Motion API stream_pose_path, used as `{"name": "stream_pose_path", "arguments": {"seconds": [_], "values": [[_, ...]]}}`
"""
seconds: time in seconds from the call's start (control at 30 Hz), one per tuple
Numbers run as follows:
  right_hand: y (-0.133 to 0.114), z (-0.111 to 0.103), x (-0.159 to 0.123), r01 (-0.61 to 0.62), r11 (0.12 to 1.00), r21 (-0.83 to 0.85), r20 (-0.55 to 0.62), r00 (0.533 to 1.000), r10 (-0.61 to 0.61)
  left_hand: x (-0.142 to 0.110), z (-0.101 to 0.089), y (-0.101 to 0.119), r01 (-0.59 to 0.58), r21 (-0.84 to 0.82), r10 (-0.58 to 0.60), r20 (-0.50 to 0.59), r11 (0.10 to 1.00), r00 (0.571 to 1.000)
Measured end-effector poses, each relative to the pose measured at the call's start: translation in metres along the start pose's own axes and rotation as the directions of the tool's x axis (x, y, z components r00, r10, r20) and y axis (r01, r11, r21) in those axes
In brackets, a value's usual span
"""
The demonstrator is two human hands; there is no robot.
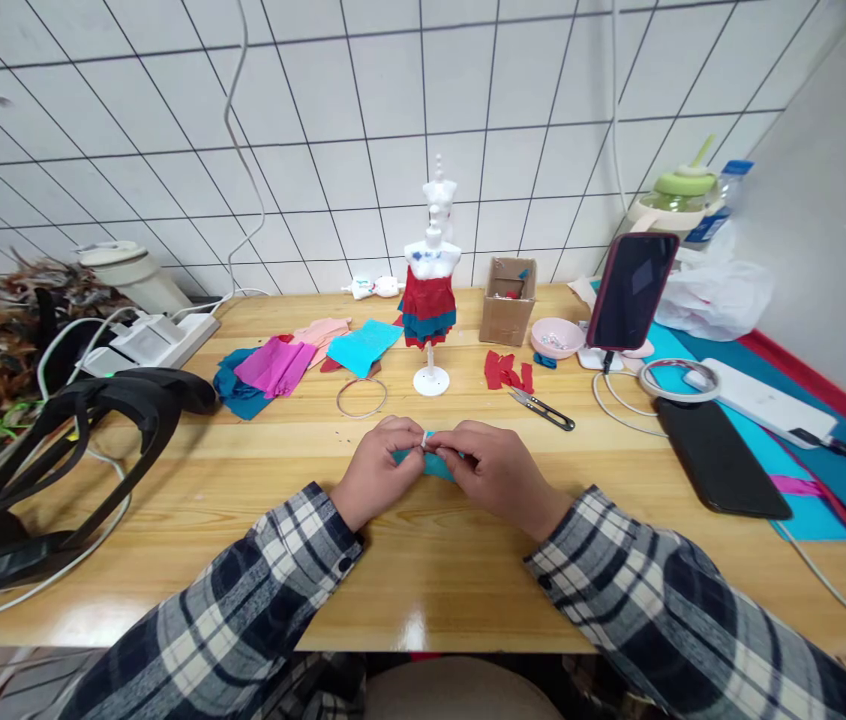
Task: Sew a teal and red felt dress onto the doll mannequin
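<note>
Both my hands meet over the middle of the wooden table, pinching a small piece of turquoise fabric (438,466). My left hand (382,468) grips its left end between thumb and forefinger. From the other side my right hand (502,468) pinches the top edge, where a small white bit shows between the fingertips. What that white bit is, I cannot make out. Just beyond stands a small white dress form (433,262) wearing a layered red and teal skirt (429,308). A thin metal ring (361,398) lies to the left, and thread snips (543,408) lie to the right.
Coloured fabric pieces (277,368) lie at back left, near a black headset (93,450) and a power strip (160,342). Rightward are red scraps (505,371), a cardboard box (507,305), a pink bowl (556,338), a propped phone (631,292), a black phone (719,455) and cables.
</note>
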State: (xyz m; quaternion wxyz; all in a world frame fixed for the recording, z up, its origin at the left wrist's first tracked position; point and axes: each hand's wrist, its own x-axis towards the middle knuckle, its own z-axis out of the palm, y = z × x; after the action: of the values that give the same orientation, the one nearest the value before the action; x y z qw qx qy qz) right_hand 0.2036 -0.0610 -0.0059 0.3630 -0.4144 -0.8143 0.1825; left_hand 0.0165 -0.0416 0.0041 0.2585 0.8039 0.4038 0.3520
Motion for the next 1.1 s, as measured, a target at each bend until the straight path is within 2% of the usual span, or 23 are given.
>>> {"name": "stream_pose_path", "arguments": {"seconds": [0.23,0.4,0.7,0.93,1.1], "values": [[0.0011,-0.0001,0.0007,-0.032,0.996,-0.082,-0.028,0.999,0.030,-0.0007,0.0029,-0.0025,-0.021,0.068,0.015,0.085,0.997,0.996],[0.0008,-0.0018,0.0015,-0.046,0.994,-0.104,-0.048,0.998,0.041,-0.0011,0.0052,-0.0030,-0.057,0.086,0.048,0.109,0.995,0.993],[0.0001,0.0004,0.0010,-0.053,0.988,-0.147,-0.045,0.998,0.047,-0.0018,0.0035,-0.0026,-0.025,0.067,0.015,0.137,0.997,0.991],[0.0005,0.0009,0.0036,-0.078,0.996,-0.040,-0.063,0.995,0.076,-0.0020,0.0040,-0.0066,-0.042,0.037,0.038,0.118,0.998,0.992],[0.0031,0.0008,0.0086,-0.170,0.984,0.056,-0.127,0.976,0.176,-0.0019,0.0013,-0.0086,-0.055,-0.007,0.056,0.133,0.998,0.990]]}}
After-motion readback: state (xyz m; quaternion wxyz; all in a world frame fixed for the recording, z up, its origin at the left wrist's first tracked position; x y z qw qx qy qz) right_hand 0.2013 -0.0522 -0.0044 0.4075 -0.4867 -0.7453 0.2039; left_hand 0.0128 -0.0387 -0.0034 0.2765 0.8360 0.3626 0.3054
